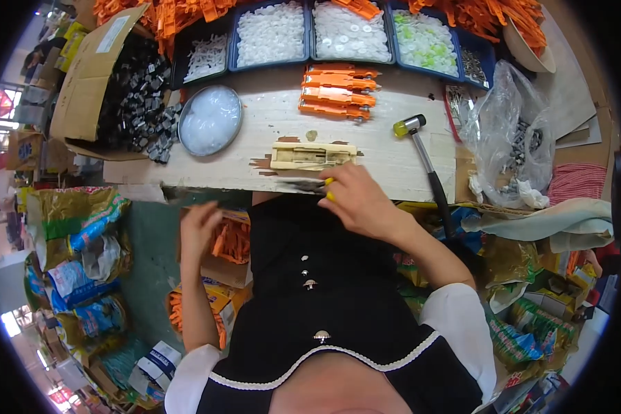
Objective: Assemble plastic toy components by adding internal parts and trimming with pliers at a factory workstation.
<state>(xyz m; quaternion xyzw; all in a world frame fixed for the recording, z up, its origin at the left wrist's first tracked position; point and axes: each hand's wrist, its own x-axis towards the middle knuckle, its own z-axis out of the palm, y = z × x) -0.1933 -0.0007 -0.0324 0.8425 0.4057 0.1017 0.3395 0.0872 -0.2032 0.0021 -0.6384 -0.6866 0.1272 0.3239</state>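
Note:
My right hand [359, 201] is closed around yellow-handled pliers [329, 190], held at the table's front edge. Their dark jaws point left and are smeared by motion. Just beyond them lies a cream-coloured block-shaped fixture [297, 157] with a slotted recess. Below the table edge, my left hand [199, 224] hangs with fingers loosely bent and apart, and I see nothing in it. Beside and under it stands a carton of orange plastic parts [233, 239]. Several orange assemblies [338, 93] lie in a stack beyond the fixture.
A mallet [424, 155] lies right of the fixture. At left are a round dish [210, 121] and a tipped carton [83, 83] spilling black metal clips [141, 103]. Trays of small white parts [270, 34] line the back. A clear plastic bag [507, 138] sits at right.

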